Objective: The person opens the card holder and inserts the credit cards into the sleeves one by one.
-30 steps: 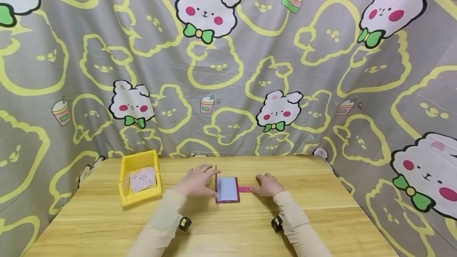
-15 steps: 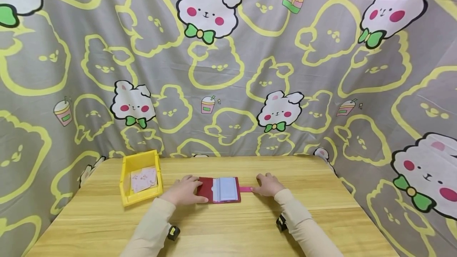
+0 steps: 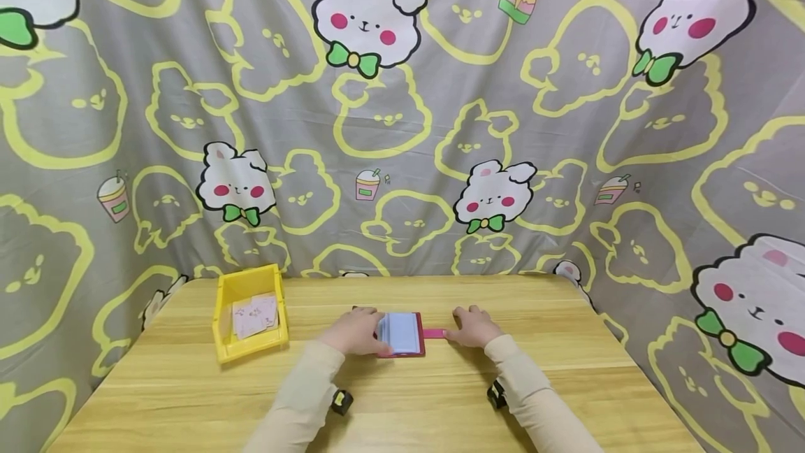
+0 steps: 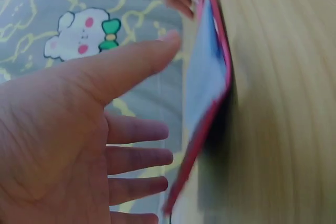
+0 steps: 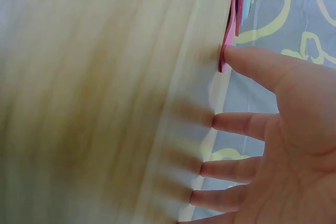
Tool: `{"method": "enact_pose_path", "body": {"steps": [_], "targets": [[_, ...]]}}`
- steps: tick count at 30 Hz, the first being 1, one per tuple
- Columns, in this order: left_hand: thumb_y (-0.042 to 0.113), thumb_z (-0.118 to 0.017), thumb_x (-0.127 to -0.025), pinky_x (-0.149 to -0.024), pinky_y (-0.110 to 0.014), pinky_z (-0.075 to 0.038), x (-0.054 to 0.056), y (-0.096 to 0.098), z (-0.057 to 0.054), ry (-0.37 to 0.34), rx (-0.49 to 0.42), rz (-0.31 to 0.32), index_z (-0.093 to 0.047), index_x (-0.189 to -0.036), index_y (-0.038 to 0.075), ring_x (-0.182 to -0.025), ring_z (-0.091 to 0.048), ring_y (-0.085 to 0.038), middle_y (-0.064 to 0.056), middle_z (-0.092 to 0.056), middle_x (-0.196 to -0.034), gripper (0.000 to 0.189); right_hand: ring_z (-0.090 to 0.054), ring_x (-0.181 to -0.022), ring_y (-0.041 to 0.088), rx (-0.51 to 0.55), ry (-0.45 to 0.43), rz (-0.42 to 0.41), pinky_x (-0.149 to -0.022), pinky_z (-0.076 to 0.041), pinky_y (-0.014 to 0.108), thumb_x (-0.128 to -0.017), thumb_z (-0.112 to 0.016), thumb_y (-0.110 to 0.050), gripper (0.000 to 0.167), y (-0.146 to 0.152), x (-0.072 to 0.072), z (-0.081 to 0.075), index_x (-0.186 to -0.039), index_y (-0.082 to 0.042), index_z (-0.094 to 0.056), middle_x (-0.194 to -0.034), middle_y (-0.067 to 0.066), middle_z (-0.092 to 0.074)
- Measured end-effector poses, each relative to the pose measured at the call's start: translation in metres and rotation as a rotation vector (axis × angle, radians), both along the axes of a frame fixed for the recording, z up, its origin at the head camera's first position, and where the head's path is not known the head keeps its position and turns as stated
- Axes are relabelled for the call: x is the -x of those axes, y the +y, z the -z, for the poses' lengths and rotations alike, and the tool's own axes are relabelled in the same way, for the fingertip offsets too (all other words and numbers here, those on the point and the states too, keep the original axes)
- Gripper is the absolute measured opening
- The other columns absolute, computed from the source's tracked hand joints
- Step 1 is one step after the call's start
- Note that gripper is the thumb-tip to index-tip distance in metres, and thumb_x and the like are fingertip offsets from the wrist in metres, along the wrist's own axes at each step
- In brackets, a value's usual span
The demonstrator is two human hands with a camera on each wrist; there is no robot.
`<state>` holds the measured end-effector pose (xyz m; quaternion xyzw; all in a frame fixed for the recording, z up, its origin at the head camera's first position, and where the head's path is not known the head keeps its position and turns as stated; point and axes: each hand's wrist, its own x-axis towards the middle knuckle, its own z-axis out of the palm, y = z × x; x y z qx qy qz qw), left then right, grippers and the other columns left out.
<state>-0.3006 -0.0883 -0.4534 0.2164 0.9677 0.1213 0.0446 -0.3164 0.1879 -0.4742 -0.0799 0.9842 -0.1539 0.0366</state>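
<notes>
Red booklet [image 3: 404,334] between hands [image 3: 357,332] [image 3: 476,327] | yellow bin [image 3: 253,349] apart | table edge [image 3: 434,279] beyond

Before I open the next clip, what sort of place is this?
Probably a curtained-off tabletop workspace: a wood-look table, a cartoon-print curtain hanging behind it, and a yellow bin on top.

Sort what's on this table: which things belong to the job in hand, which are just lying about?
Seemingly in the job, at the fingers:
- red booklet
- pink strap

Seemingly lying about, untouched:
- yellow bin
- cards inside it
</notes>
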Motion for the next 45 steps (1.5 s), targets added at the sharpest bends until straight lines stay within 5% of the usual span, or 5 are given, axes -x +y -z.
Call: {"method": "enact_pose_path", "body": {"steps": [13,25,31,45], "targets": [[0.046,-0.084,-0.07,-0.111,-0.06,-0.034,0.013,0.035,0.008,-0.065,0.002,0.036,-0.044,-0.146,0.012,-0.139,-0.039,-0.038,-0.013,-0.045,-0.15,0.093,-0.048,-0.119,0.051,0.001,0.0,-0.001,-0.094,-0.045,0.064,-0.085,-0.07,-0.041,0.059,0.001,0.002,0.001,-0.13,-0.005,-0.056,-0.13,0.031,-0.051],[0.049,-0.084,-0.069,-0.11,-0.062,-0.033,0.018,0.033,0.015,-0.062,-0.038,0.063,-0.046,-0.145,0.018,-0.138,-0.04,-0.037,-0.012,-0.046,-0.148,0.091,-0.049,-0.117,0.049,-0.004,0.004,0.003,-0.093,-0.046,0.064,-0.085,-0.07,-0.042,0.06,-0.001,0.002,0.0,-0.131,-0.005,-0.057,-0.128,0.029,-0.052],[0.055,-0.08,-0.07,-0.111,-0.065,-0.029,0.017,0.013,0.012,-0.006,-0.083,0.065,-0.045,-0.146,0.017,-0.141,-0.037,-0.038,-0.016,-0.041,-0.152,0.092,-0.051,-0.116,0.048,-0.004,0.008,0.002,-0.093,-0.047,0.063,-0.085,-0.07,-0.042,0.058,0.0,0.0,0.0,-0.129,-0.006,-0.058,-0.126,0.028,-0.054],[0.054,-0.062,-0.089,-0.107,-0.054,-0.042,-0.011,-0.076,-0.04,0.214,-0.198,-0.034,-0.052,-0.14,0.014,-0.131,-0.051,-0.036,-0.013,-0.053,-0.144,0.065,-0.051,-0.116,0.047,0.012,0.003,0.0,-0.093,-0.047,0.062,-0.085,-0.069,-0.04,0.057,0.001,-0.001,0.0,-0.128,-0.005,-0.058,-0.125,0.028,-0.054]]}}
